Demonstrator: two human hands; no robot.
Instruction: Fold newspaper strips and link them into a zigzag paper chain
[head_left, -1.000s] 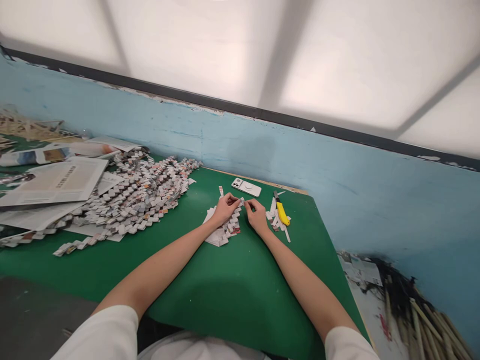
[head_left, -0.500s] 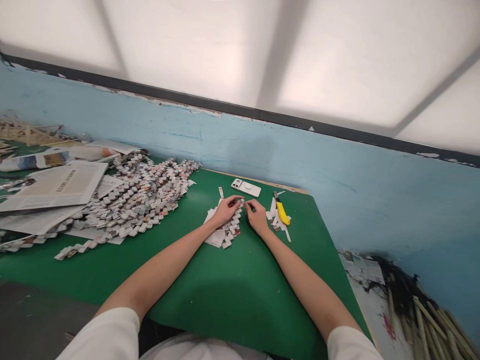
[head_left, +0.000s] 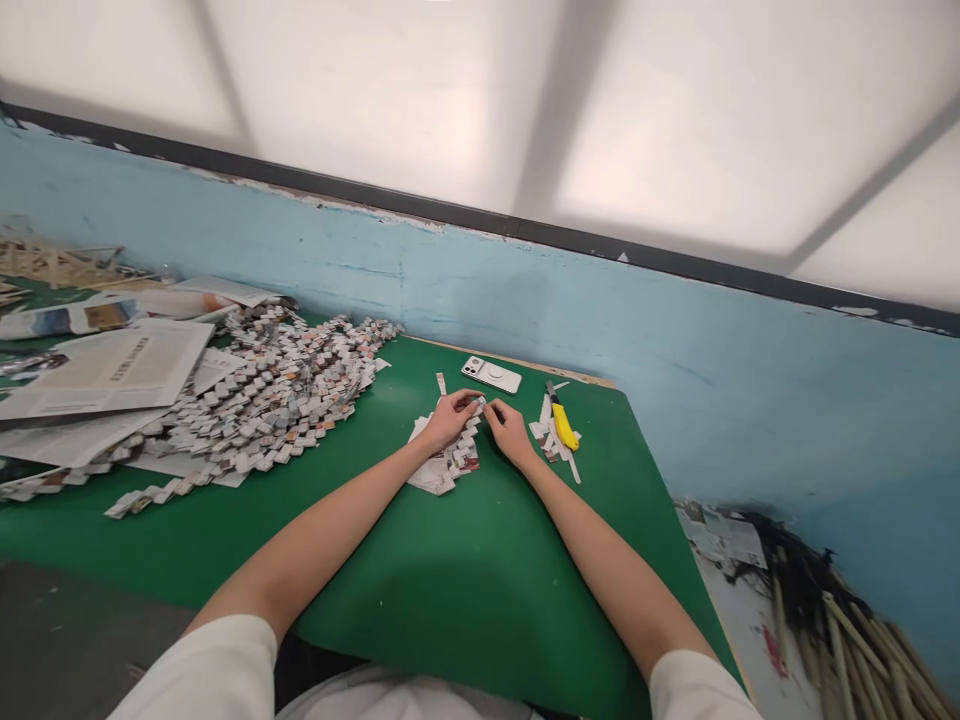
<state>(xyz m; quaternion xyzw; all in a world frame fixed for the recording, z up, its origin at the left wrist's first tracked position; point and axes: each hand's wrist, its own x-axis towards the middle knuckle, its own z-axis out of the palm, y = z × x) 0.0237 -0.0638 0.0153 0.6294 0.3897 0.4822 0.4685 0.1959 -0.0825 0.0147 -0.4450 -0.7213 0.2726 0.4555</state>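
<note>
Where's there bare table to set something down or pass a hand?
The green table is bare between the forearms; right of the yellow knife, to the table's right edge; and, more narrowly, between the folded-paper heap and left hand. Crowded: far left, under heap and newspapers; around both hands; and under the knife, with scraps.

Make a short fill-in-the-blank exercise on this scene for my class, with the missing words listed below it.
1. The left hand and right hand are working on pieces of folded, printed ____.
2. The handle of the knife is ____.
3. The tabletop is ____.
4. From the wearer's view, the largest heap lies to the ____ of both hands.

Missing words: paper; yellow; green; left.
</note>
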